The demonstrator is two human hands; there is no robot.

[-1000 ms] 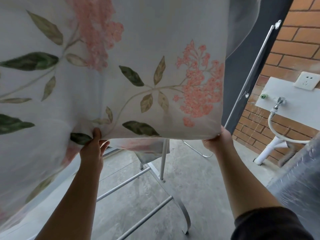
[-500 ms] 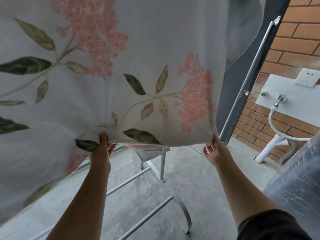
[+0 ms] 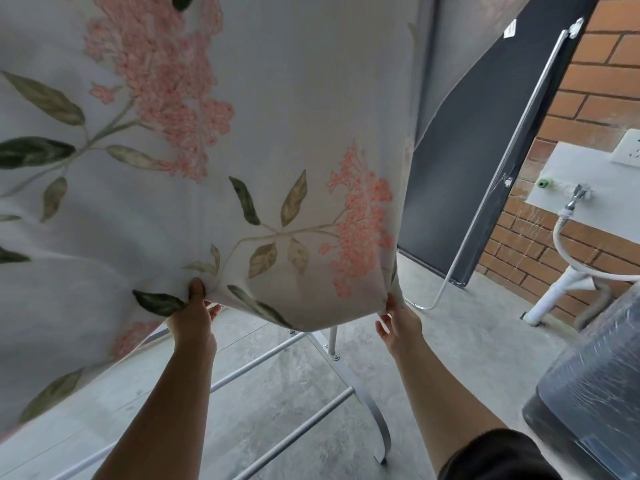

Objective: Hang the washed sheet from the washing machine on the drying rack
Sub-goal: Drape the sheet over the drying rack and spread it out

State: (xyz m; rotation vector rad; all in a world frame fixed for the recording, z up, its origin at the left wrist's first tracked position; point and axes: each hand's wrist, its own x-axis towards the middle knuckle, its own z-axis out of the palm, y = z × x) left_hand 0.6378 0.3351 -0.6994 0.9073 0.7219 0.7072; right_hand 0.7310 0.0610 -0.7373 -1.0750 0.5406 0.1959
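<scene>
— What's nearest you there?

— A dark sleeve point(image 3: 498, 455) at the bottom right, and two bare forearms reaching up and away. The left hand point(image 3: 194, 315) pinches the lower hem of the sheet point(image 3: 277, 98), thumb pressed on the front of the cloth, fingers tucked behind it. That one is clearly clamped on the fabric.

— And the other?

— The right hand point(image 3: 398, 320) is at the sheet's bottom right corner. Its thumb touches the hem, but the fingers are spread loose below it; I cannot tell whether it really grips.

— Where does the sheet hang?

— It drapes down from above, white with pink blossoms and green leaves, filling the whole upper left. Its hem sags between the two hands, well above the grey floor point(image 3: 467, 341).

— The rack?

— The drying rack point(image 3: 332, 344) shows beneath the cloth: silver rails running across, an upright post, a curved foot on the floor. Its top is hidden by the sheet.

— Further off?

— At the right edge, the washing machine point(image 3: 588, 393), wrapped in shiny film. Beyond it a white hose point(image 3: 568, 251) from a tap point(image 3: 575, 197) on the brick wall point(image 3: 588, 95), a socket point(image 3: 630, 152) above, and a dark panel point(image 3: 460, 188) leaning with a metal bar point(image 3: 519, 133) along its edge.
</scene>
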